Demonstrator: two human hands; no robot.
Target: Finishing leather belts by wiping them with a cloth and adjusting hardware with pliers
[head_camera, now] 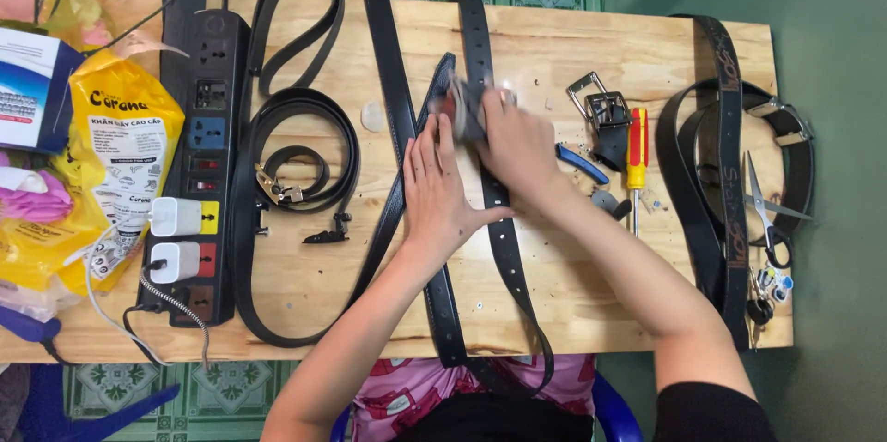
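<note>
Both hands on a black belt in the middle of the wooden surface [554, 45], looks like they're fiddling with the buckle end.

The left hand [442, 193] lies flat with its fingers spread, pressing the black belt [504, 248] down, probably so it doesn't slide. The right hand [517, 142] is curled around a small blurry piece at the belt's upper part, can't tell exactly what it is, but that grip is clearly clenched on the belt there. A spare metal buckle [605, 109], a red and yellow screwdriver [637, 156] and scissors [762, 206] sit just to the right, within easy reach. A power strip [205, 165] sits on the left.
</note>
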